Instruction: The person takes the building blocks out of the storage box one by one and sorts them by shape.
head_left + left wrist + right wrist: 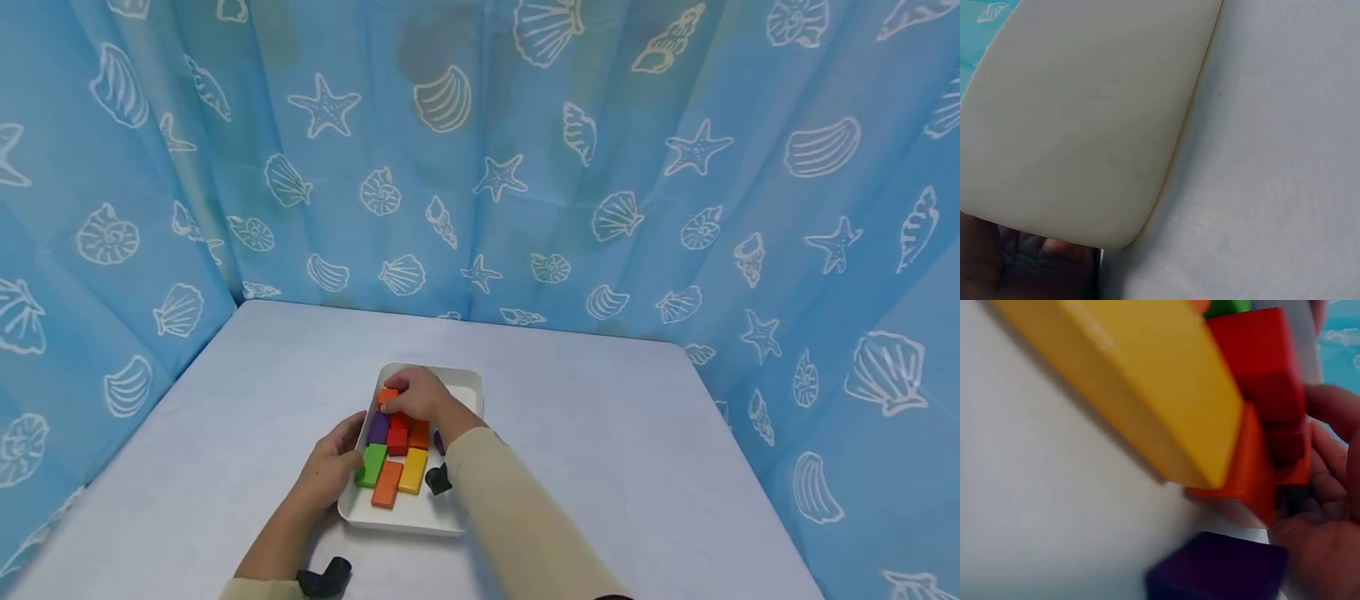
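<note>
A white tray [408, 523] holds colored blocks. My left hand [328, 467] grips its left side, with the thumb over the rim beside a green block [371, 465] and the fingers along the outer wall; part of this hand [1041, 265] shows past the tray wall [1079, 125] in the left wrist view. Reaching over the tray's far left corner, my right hand [423, 396] pinches an orange block [387, 396] between thumb and fingers. Just below it lie a purple block [378, 428] and red blocks [397, 441]. In the right wrist view the curled fingers [1332, 406] are beside a red block [1260, 356].
Nearer in the tray are a yellow block [413, 471], another orange block [387, 485] and a darker orange one [419, 434]. A dark purple block [1216, 569] lies under the right wrist. The white table [600, 417] meets a blue shell-patterned curtain [480, 167].
</note>
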A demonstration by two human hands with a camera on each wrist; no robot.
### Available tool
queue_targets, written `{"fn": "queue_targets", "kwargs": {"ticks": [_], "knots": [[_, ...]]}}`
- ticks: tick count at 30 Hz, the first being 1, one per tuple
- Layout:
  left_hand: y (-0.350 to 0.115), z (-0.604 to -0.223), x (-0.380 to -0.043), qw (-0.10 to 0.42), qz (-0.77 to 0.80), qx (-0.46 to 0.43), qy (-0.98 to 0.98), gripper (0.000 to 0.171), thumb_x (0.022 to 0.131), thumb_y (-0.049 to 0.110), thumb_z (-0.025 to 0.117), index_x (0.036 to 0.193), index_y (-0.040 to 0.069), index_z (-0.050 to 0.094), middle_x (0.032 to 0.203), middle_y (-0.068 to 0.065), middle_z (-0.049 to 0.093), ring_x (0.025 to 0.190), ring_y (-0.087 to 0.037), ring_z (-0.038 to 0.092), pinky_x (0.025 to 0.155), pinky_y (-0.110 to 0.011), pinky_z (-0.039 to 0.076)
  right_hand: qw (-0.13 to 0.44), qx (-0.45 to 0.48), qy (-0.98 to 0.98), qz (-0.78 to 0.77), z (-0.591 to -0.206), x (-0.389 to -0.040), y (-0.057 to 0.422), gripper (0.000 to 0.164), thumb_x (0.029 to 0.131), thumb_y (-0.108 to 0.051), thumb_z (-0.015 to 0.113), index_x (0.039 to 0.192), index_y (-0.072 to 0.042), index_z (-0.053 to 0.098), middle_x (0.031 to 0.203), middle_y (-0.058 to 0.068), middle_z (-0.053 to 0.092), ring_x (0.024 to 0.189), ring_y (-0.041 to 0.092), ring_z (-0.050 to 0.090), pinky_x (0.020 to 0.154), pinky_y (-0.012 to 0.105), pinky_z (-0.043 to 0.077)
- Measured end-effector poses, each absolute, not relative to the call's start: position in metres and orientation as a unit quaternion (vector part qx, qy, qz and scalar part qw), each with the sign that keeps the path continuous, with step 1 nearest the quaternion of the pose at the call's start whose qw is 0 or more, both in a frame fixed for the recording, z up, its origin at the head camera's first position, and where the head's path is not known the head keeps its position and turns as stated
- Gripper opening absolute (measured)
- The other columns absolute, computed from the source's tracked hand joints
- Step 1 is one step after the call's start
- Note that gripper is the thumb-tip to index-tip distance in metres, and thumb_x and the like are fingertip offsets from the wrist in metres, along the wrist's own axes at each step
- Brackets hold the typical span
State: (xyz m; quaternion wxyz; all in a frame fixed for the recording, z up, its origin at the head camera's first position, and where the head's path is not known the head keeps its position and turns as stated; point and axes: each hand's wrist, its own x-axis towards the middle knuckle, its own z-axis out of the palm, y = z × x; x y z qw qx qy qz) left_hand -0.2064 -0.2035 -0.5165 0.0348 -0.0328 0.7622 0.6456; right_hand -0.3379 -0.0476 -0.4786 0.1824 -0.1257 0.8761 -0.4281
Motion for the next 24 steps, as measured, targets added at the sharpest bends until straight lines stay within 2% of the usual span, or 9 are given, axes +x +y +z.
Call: {"fn": "queue_targets", "kwargs": {"ticks": [6, 13, 19, 24], "knots": [[-0.189, -0.521, -0.202, 0.047, 0.649, -0.039, 0.758, 0.079, 0.089, -0.008, 0.049, 0.166, 0.000, 0.030, 0.172, -0.021, 0.027, 0.159, -0.040, 0.022, 0.126, -0.053, 0.021, 0.167, -0.138, 0.875, -0.433, -0.485, -0.335, -0.026, 0.036, 0.096, -0.023, 0.081, 0.132, -0.022, 0.075, 0.117, -0.005, 0.069, 0.109, 0.018, 0.061, 0.100, 0.039, 0.057], [-0.193, -0.514, -0.202, 0.060, 0.636, -0.042, 0.768, 0.080, 0.090, -0.007, 0.050, 0.166, 0.002, 0.030, 0.174, -0.020, 0.025, 0.160, -0.040, 0.020, 0.126, -0.055, 0.021, 0.139, -0.155, 0.847, -0.489, -0.446, -0.330, -0.007, 0.037, 0.098, -0.022, 0.079, 0.134, -0.022, 0.072, 0.118, -0.009, 0.069, 0.112, 0.015, 0.065, 0.094, 0.035, 0.059], [-0.201, -0.506, -0.206, 0.061, 0.632, -0.043, 0.771, 0.080, 0.091, -0.007, 0.050, 0.167, 0.002, 0.028, 0.175, -0.018, 0.023, 0.161, -0.037, 0.018, 0.127, -0.054, 0.020, 0.102, -0.159, 0.851, -0.490, -0.421, -0.333, 0.034, 0.042, 0.099, -0.019, 0.078, 0.140, -0.016, 0.069, 0.119, -0.003, 0.070, 0.112, 0.020, 0.064, 0.096, 0.035, 0.059], [-0.200, -0.508, -0.205, 0.067, 0.628, -0.048, 0.774, 0.081, 0.091, -0.006, 0.050, 0.168, 0.002, 0.025, 0.175, -0.018, 0.021, 0.161, -0.037, 0.018, 0.126, -0.054, 0.021, 0.073, -0.109, 0.874, -0.468, -0.436, -0.334, 0.084, 0.044, 0.099, -0.018, 0.077, 0.142, -0.014, 0.068, 0.128, 0.003, 0.068, 0.117, 0.024, 0.063, 0.099, 0.038, 0.058]]}}
